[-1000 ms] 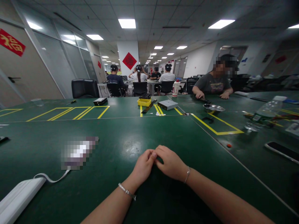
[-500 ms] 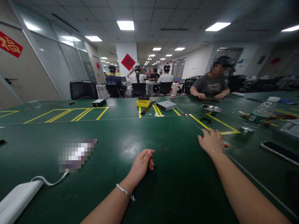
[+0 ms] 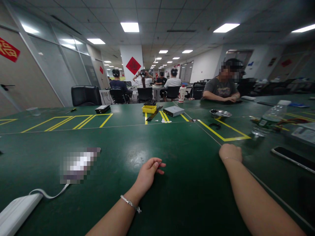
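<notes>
My left hand is in the middle of the green table. Its thumb and forefinger pinch a small red object with a dark metallic bit, too small to name; the other fingers are loosely spread. Farther right, my right hand rests at the tabletop with its fingers curled in, just below a corner of yellow tape. Whatever lies under or inside those fingers is hidden.
A blurred-out phone on a white cable lies left, beside a white power bank. A dark phone, water bottle and metal bowl are right. Behind are a yellow tray, a grey box and a seated co-worker.
My right hand has drawn back slightly and its spread fingers have curled shut; the small orange-red piece beside it is out of sight. The left fingers have opened a little around the pinched object.
</notes>
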The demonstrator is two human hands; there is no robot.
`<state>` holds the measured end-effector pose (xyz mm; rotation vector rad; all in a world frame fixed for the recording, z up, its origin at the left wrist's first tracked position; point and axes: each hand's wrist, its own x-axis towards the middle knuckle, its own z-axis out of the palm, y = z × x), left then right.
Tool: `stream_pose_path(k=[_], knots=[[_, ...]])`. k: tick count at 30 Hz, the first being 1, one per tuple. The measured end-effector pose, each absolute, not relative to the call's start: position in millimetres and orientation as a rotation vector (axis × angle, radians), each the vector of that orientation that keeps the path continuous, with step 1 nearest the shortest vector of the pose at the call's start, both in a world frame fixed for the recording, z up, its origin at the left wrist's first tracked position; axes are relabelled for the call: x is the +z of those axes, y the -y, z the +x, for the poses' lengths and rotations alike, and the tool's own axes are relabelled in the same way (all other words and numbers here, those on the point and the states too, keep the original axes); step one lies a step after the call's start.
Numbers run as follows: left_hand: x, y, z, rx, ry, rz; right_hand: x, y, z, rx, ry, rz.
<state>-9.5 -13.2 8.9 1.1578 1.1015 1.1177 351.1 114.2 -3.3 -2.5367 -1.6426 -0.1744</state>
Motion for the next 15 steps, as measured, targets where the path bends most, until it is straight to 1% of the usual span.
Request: stream_pose_path(k=[5, 7, 12, 15], knots=[[10.2, 13.2, -8.7, 1.116, -1.117, 1.184, 8.2, -106.9, 332.4, -0.224, 1.685, -2.411], [11.2, 13.2, -7.8, 1.115, -1.126, 1.195, 10.4, -106.3, 321.3, -0.157, 1.712, -2.335], [11.7, 12.5, -5.7, 1.150, -1.107, 1.153, 17.1, -99.9, 267.8, 0.194, 1.796, -2.014], [12.0, 11.8, -5.7, 1.185, -1.143, 1.148, 21.9, -85.7, 221.1, 0.578, 1.897, -1.761]])
